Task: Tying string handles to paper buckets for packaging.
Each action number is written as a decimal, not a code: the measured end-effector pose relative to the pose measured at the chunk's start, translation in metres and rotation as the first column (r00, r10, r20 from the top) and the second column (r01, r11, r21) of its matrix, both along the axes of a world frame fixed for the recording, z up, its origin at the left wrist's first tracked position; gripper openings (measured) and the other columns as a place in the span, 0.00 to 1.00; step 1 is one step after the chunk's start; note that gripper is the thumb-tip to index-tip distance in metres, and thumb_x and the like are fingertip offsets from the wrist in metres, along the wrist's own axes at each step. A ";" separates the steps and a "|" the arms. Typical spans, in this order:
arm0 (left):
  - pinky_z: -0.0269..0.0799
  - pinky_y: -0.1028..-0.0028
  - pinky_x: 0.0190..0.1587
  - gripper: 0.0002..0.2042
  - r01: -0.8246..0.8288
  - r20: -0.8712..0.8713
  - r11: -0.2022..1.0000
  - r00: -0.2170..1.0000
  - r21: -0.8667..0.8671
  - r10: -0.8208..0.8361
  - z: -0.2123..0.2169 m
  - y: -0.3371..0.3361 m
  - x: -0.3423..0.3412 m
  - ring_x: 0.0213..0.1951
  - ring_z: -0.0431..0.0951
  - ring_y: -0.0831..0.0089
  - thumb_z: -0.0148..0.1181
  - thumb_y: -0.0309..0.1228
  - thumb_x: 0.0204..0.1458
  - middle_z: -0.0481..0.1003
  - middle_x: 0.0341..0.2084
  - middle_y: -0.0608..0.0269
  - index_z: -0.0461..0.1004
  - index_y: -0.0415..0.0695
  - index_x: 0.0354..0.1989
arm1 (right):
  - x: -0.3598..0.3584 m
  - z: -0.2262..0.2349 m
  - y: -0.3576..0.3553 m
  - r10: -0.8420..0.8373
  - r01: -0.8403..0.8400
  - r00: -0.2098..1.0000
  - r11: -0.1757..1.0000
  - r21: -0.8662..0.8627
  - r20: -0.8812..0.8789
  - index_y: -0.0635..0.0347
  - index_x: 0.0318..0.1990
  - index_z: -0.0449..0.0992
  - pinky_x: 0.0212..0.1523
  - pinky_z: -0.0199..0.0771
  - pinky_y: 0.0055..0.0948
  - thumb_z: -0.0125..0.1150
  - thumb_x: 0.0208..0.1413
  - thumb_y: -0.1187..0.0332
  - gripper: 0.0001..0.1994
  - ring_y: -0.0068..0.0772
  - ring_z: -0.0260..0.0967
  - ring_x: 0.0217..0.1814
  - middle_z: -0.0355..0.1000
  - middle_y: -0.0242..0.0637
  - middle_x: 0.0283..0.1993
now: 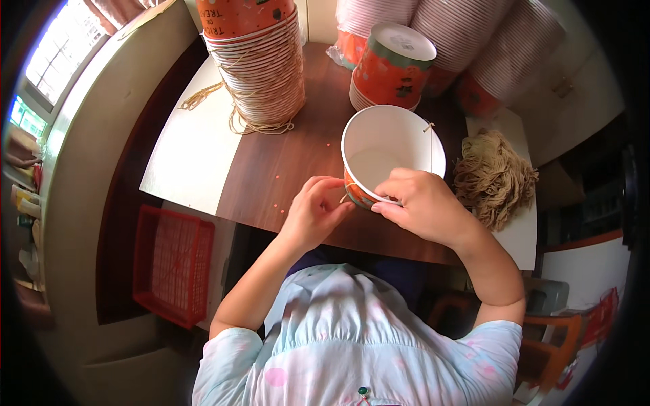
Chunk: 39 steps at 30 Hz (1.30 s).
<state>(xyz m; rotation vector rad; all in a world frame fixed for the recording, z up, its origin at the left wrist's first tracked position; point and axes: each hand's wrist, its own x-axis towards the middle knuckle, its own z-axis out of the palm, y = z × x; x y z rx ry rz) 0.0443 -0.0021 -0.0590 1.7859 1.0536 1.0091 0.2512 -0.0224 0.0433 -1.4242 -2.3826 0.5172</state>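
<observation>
A bright window stood well off to the left of the bucket, and a red crate sat nearer, to its left and lower than the table. On the table's white strip, left of the bucket, a bit of cord lay beside a tall stack of orange and white buckets, with more cord strung around its rims. Small red specks dotted the brown top between stack and bucket. The left hand was at the bucket's near left side, thumb and fingers curled close to a short loop there; whether they pinched it could not be told from this angle. The bucket itself, white inside and orange outside, was over the brown top, its mouth facing up, with a knotted string hanging down its right inner wall. Just behind it stood an upturned pile. The right hand gripped the bucket's near rim, fingers inside and thumb outside. Behind and to the bucket's right rose pale stacks; a twine heap lay right of it, and a chair stood farther right, toward the person.
</observation>
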 end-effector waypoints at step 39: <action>0.74 0.78 0.44 0.07 0.504 0.610 0.819 0.750 -0.274 -0.257 0.077 -0.002 -0.002 0.38 0.77 0.76 0.51 0.20 0.57 0.76 0.35 0.62 0.73 0.33 0.42 | 0.006 0.043 0.003 0.175 -0.118 0.953 0.966 0.230 -0.246 0.63 0.27 0.74 0.28 0.66 0.33 0.64 0.47 0.74 0.04 0.37 0.66 0.26 0.66 0.37 0.26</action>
